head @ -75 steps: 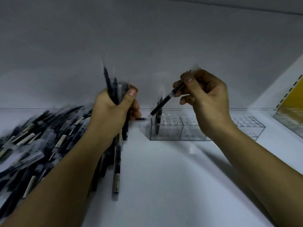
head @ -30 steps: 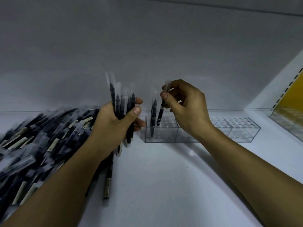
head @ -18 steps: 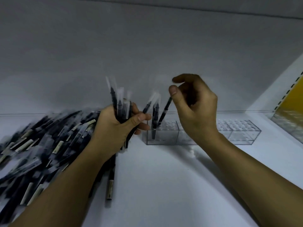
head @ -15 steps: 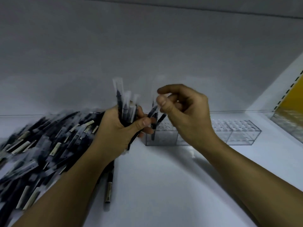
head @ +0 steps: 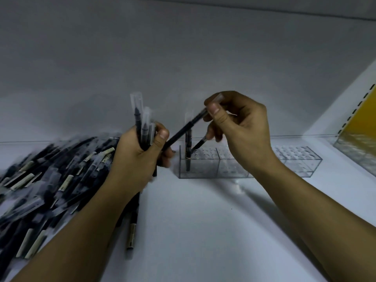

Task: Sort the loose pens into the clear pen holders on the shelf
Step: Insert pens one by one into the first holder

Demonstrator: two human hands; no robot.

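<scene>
My left hand (head: pixel 140 157) grips an upright bundle of dark pens (head: pixel 143 127) with clear caps. My right hand (head: pixel 240 127) pinches one dark pen (head: pixel 183 132) by its capped end between thumb and forefinger; the pen slants down to the left, its lower end at the fingers of my left hand. The clear pen holder (head: pixel 213 165) stands on the white shelf just behind and below both hands. Two pens (head: pixel 188 151) stand in its left compartment, one upright, one leaning right. A large heap of loose pens (head: pixel 46 180) lies at the left.
A single pen (head: pixel 132 231) lies on the white shelf (head: pixel 203 231) under my left forearm. The holder's right section (head: pixel 297 161) has rows of holes with nothing in them. A yellow panel and a clear bin (head: pixel 358 147) stand at the far right. The shelf's back wall rises close behind.
My right hand let go of a pen in the holder, moved left to the bundle and has drawn one pen out of it. My left hand stayed beside the holder.
</scene>
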